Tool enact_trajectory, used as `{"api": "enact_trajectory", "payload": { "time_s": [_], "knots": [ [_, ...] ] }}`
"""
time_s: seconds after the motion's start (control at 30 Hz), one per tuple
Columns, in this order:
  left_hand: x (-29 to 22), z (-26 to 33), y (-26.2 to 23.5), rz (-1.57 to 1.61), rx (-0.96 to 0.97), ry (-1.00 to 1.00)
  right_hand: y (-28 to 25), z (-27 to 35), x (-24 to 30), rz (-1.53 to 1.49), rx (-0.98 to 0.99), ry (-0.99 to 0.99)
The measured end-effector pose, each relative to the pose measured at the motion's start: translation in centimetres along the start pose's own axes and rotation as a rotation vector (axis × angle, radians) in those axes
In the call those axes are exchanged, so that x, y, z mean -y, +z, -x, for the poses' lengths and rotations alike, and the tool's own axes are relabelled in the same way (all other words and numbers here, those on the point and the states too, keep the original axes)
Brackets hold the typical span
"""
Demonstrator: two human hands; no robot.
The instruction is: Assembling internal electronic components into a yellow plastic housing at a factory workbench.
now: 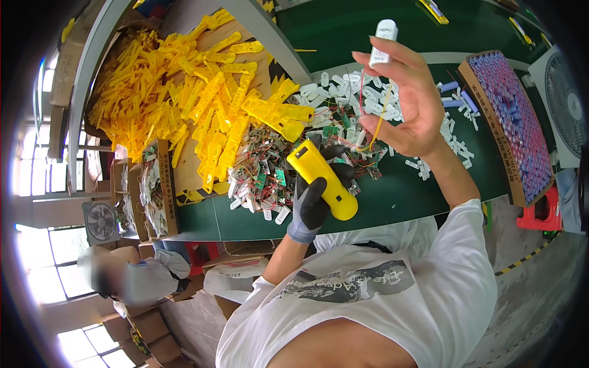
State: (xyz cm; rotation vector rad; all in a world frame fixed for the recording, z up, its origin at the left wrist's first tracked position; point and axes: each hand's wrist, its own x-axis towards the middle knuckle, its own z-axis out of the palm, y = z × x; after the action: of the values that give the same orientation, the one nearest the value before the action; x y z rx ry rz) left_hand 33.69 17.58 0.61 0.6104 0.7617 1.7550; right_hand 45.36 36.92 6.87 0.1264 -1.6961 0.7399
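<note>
My left hand (308, 207), in a grey and black glove, is wrapped round a yellow plastic casing (323, 181) with a rounded end, tilted over the table's front part. My right hand (412, 98) is bare and raised to the right. Its thumb and fingers hold a small white plastic piece (383, 42) upright at the fingertips. Thin red and yellow wires (381, 119) run near the right palm and down toward the casing; where they end is hidden. Behind the casing lies a heap of green circuit boards with wires (270, 165).
A large pile of yellow plastic casings (202, 92) fills the left. White plastic pieces (368, 92) lie scattered on the green table (399, 196). At right stand a box of purple battery cells (506, 116) and a fan (561, 104). Another person (147, 276) sits at lower left.
</note>
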Motion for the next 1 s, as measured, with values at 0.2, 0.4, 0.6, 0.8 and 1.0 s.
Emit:
{"api": "enact_trajectory", "payload": {
  "time_s": [0.2,0.4,0.6,0.8,1.0],
  "knots": [
    [0.7,-2.1,1.7,-0.455,-0.079,-0.041,-0.3,-0.2,0.1,0.009,0.019,0.05],
    [-0.2,-3.9,2.8,-0.583,-0.145,0.005,-1.1,0.0,-0.5,0.013,0.049,0.113],
    [0.5,-3.4,2.5,-0.627,-0.211,0.054,-1.6,-0.3,-1.4,-0.081,0.199,0.235],
    [0.3,-3.2,3.5,-0.689,-0.243,0.198,-1.3,0.2,-1.6,-0.223,0.247,0.325],
    [-0.8,-4.2,4.9,-0.784,-0.157,0.084,-0.5,0.2,0.3,-0.012,0.188,0.249]
  ]
}}
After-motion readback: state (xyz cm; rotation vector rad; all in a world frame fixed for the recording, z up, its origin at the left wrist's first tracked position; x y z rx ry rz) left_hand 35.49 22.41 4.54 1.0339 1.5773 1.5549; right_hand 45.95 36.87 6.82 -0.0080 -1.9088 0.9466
